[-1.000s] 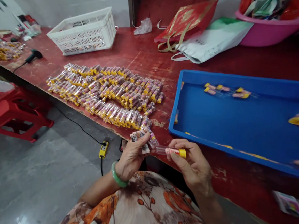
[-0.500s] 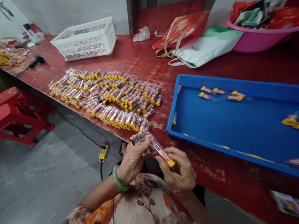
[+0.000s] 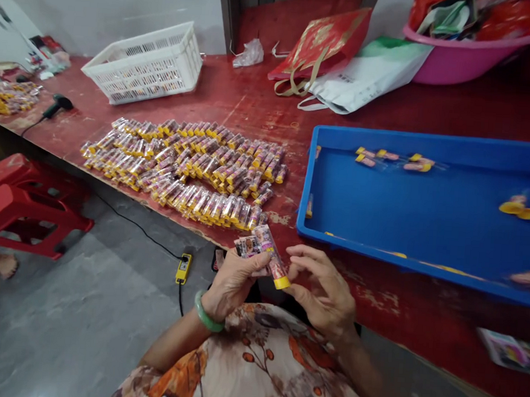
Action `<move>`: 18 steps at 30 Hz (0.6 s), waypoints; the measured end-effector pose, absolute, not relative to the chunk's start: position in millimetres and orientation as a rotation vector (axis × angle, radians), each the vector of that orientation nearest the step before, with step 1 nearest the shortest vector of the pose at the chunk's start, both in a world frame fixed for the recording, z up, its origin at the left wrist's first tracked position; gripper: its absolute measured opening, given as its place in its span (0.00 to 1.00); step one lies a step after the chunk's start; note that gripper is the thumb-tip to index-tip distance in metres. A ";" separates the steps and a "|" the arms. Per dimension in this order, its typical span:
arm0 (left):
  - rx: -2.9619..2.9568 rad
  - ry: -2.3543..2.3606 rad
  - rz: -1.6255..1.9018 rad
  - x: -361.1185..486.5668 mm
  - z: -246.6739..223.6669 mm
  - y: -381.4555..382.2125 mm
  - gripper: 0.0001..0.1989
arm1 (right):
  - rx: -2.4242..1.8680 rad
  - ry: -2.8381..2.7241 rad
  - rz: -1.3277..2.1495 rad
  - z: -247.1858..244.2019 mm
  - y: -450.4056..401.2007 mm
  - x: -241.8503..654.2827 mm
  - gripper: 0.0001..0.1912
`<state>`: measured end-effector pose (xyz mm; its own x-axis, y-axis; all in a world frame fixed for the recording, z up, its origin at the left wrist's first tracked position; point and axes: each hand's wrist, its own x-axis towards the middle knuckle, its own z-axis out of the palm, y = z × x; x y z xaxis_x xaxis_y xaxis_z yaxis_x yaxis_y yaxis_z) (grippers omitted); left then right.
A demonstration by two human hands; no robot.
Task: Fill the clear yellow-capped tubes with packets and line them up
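My left hand [image 3: 236, 278], with a green bangle at its wrist, is closed on a small stack of printed cards [image 3: 247, 247] and on a clear tube with a yellow end [image 3: 272, 256]. The tube lies tilted across the cards, its yellow end toward me. My right hand [image 3: 326, 290] is beside that end with its fingers apart and nothing held in it. Beyond my hands, rows of similar packed tubes [image 3: 204, 164] lie on the red table [image 3: 253, 110].
A blue tray [image 3: 427, 210] with several small tubes stands on the right. Behind are a white crate [image 3: 151, 66], a red bag [image 3: 325, 42], a white bag [image 3: 368, 76] and a pink basin [image 3: 460, 61]. Red stools [image 3: 23, 209] and a bare foot [image 3: 6, 265] show at left.
The tube has turned more upright and now shows printing along its length. My right hand has let go of its yellow end and opened. A foot has come into view at left.
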<state>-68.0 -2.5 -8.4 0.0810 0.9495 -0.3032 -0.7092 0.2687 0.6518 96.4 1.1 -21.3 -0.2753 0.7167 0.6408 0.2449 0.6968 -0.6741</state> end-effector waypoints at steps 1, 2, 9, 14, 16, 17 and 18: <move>0.406 0.758 1.263 -66.8 -8.0 -3.9 0.16 | -0.766 -1.822 0.471 -20.4 1.4 96.5 0.18; 0.429 0.746 1.244 -65.3 -7.1 -5.4 0.16 | -0.779 -1.816 0.393 -19.6 1.7 95.6 0.18; 0.494 0.763 1.213 -57.1 1.2 -12.5 0.17 | -0.825 -1.779 0.244 -13.8 -1.8 85.8 0.14; 0.496 0.841 1.199 -53.8 3.8 -13.8 0.17 | -0.809 -1.730 0.240 -14.0 -5.1 83.8 0.14; 0.482 0.853 1.189 -53.0 4.7 -14.2 0.17 | -0.800 -1.710 0.219 -14.5 -5.3 82.0 0.14; 0.471 0.852 1.188 -52.8 4.9 -14.3 0.17 | -0.789 -1.698 0.208 -14.7 -5.2 81.0 0.15; 0.461 0.849 1.189 -52.8 4.8 -14.4 0.17 | -0.777 -1.688 0.199 -14.8 -5.1 80.0 0.16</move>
<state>-52.8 -14.4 4.8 0.1256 0.9359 -0.3292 -0.6150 0.3339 0.7144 80.0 -5.1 -14.8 -0.0701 0.5879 0.8059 0.3840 0.7615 -0.5222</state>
